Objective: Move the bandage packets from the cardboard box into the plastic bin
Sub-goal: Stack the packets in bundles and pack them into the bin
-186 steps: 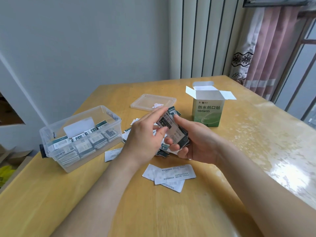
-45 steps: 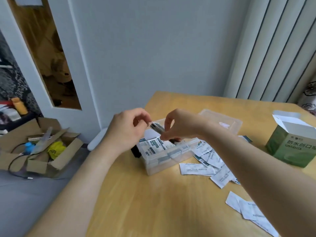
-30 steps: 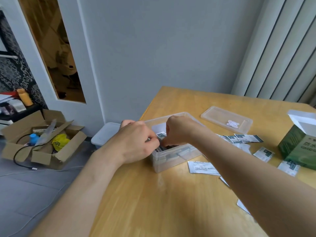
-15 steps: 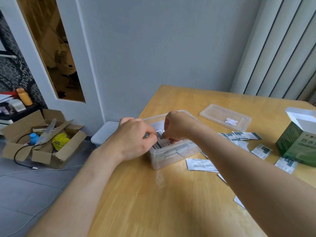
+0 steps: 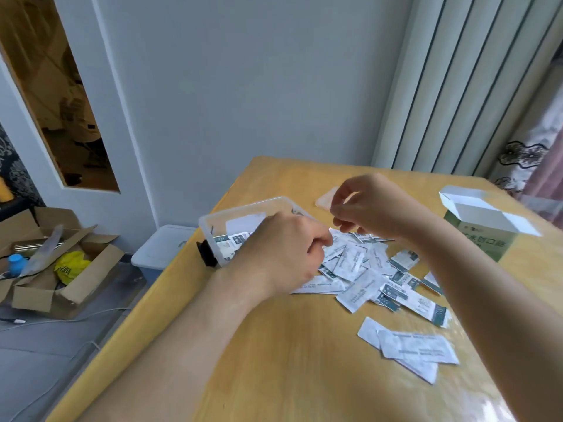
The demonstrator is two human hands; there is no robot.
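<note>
The clear plastic bin (image 5: 210,222) stands at the table's left edge with bandage packets (image 5: 236,240) stacked inside. My left hand (image 5: 283,254) hovers just right of the bin as a loose fist, with nothing visible in it. Farther back, my right hand (image 5: 374,208) is raised above the table, thumb and fingers apart and empty. Under and between the hands lies a loose pile of packets (image 5: 365,269). The green and white cardboard box (image 5: 478,243) stands at the right with its flaps open.
A few more packets (image 5: 417,350) lie near the front of the table. The bin's clear lid (image 5: 323,200) lies behind my right hand. On the floor to the left are an open carton of clutter (image 5: 61,269) and a white tub (image 5: 161,248).
Both hands have come out of the bin and moved right, over the loose pile. The packets they held are no longer in them. The camera has swung right.
</note>
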